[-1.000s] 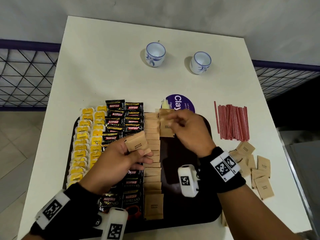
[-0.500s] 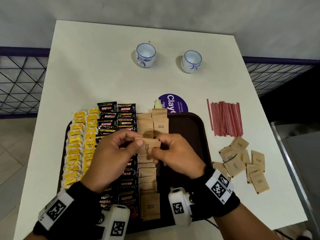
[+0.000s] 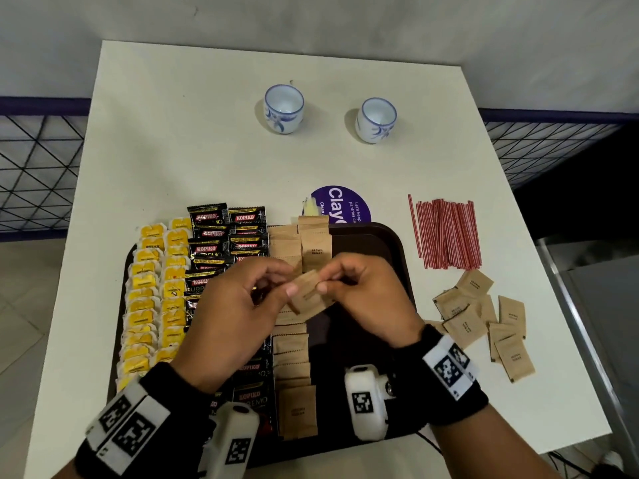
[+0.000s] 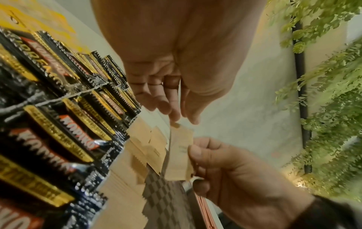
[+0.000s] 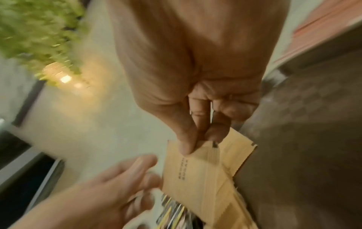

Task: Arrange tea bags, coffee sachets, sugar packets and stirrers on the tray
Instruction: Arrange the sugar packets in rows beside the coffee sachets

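Both hands over the middle of the dark brown tray [image 3: 387,236], a sugar packet [image 3: 308,294] raised between them above the tray. Packet: flat square of plain brown kraft paper, small dark print in the centre, serrated seam edge; tilted, not lying flat. Right hand [image 3: 366,299] pinches its upper edge between thumb and forefinger, other fingers curled in; the right wrist view shows the thumb tip pressed on the paper just above the print. Left hand [image 3: 235,316] is at the packet's other edge, fingers loosely curled. In the left wrist view its fingertips sit just above the packet's top corner; contact vs small gap — cannot tell, so no confirmed grip on that side. Tray contents, left to right: two columns of yellow tea bags [image 3: 152,305], two columns of black Kopiko coffee sachets [image 3: 224,243] overlapped like shingles, one full column of brown sugar packets [image 3: 294,375] running to the near rim, and a second sugar column started at the far end only. Right part of the tray floor is bare. On the white table [image 3: 207,133], right of the tray: bundle of red-and-white stirrers [image 3: 446,233], and nearer, a loose pile of sugar packets [image 3: 484,323]. Two blue-and-white cups [image 3: 284,108] at the far side, well apart from the tray.
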A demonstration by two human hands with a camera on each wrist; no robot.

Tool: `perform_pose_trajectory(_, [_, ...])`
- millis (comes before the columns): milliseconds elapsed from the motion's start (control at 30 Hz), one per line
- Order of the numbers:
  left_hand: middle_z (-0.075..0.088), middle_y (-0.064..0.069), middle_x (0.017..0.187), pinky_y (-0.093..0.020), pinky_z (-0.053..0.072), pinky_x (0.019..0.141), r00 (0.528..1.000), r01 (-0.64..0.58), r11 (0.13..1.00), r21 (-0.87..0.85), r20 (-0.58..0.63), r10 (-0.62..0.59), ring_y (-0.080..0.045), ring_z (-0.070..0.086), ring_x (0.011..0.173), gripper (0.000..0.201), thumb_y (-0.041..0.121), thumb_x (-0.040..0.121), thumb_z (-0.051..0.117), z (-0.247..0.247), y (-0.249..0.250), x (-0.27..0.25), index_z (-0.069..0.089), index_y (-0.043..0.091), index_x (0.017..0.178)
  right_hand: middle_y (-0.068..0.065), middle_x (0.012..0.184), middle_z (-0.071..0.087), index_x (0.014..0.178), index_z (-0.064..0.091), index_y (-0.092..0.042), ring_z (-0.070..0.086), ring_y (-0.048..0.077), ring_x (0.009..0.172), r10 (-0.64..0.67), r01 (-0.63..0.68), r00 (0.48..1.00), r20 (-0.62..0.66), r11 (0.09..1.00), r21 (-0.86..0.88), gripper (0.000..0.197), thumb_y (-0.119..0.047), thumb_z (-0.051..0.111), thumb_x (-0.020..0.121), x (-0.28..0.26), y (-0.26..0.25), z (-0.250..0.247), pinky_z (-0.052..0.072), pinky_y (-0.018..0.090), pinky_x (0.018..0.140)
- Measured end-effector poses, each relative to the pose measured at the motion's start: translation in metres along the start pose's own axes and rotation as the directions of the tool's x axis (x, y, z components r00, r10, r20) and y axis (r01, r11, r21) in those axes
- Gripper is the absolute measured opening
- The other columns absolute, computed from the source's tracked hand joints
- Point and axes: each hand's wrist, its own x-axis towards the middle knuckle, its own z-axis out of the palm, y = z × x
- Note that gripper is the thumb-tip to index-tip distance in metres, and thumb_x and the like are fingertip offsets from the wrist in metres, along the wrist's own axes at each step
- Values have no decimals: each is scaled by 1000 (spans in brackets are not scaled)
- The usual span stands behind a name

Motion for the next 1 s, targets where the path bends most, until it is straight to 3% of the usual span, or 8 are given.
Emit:
perform_pose_trajectory(67, [73, 18, 97, -19, 50, 84, 1000, 22, 1000, -15, 0, -22, 0, 67, 96, 20, 22, 87, 75, -5, -3, -2, 73, 31, 105, 0, 79, 74, 79, 73, -14, 68, 10, 73, 94, -87, 992, -86, 993, 78, 16, 2, 75, 81, 10, 8, -11, 56, 29, 78])
perform_pose_trajectory(133, [74, 20, 98, -19, 50, 85, 998, 66, 998, -18, 14, -66, 4, 67, 98, 18, 22, 89, 73, -10, -7, -6, 74, 34, 103, 2, 75, 74, 76, 71, -15, 68, 8, 65, 163, -151, 977, -135, 984, 94, 20, 4, 74, 81, 20, 14, -19, 56, 25, 69])
perform_pose_trajectory(233, [73, 27, 97, -13, 48, 82, 993, 109, 994, -22, 40, -108, 10, 66, 96, 20, 18, 89, 73, -13, -15, -15, 74, 36, 98, 5, 70, 70, 77, 68, -12, 62, 4, 52, 228, -219, 964, -135, 972, 81, 18, 4, 72, 83, 32, 17, -22, 44, 13, 49])
perform_pose_trajectory(300, [72, 30, 96, -10, 49, 80, 991, 119, 993, -18, 63, -117, 9, 67, 95, 20, 17, 89, 73, -13, -19, -21, 74, 35, 97, 4, 69, 70, 78, 68, -12, 61, 3, 49, 257, -251, 959, -122, 966, 60, 16, 2, 71, 84, 38, 16, -20, 42, 11, 45])
perform_pose_trajectory(567, [74, 24, 93, -9, 51, 80, 987, 112, 993, -29, 123, -108, 4, 69, 94, 19, 14, 89, 73, -10, -25, -36, 75, 32, 95, -1, 66, 69, 77, 67, -15, 63, 9, 52, 286, -299, 948, -141, 951, -76, 13, -5, 73, 85, 53, 11, -10, 42, 15, 46])
perform_pose_trajectory(733, [74, 25, 94, -9, 50, 81, 986, 109, 994, -19, 127, -105, 4, 69, 95, 20, 15, 89, 73, -10, -26, -36, 74, 34, 95, -2, 65, 68, 73, 67, -18, 64, 7, 53, 260, -288, 950, -175, 945, -157, 16, -10, 71, 86, 54, 11, -5, 41, 14, 45])
perform_pose_trajectory(1000, [74, 25, 93, -16, 54, 82, 985, 114, 993, -18, 135, -110, 3, 69, 94, 20, 15, 89, 73, -10, -25, -36, 74, 34, 96, -3, 58, 69, 68, 67, -21, 68, 10, 56, 240, -283, 947, -214, 938, -201, 20, -9, 67, 84, 52, 9, -2, 51, 23, 54])
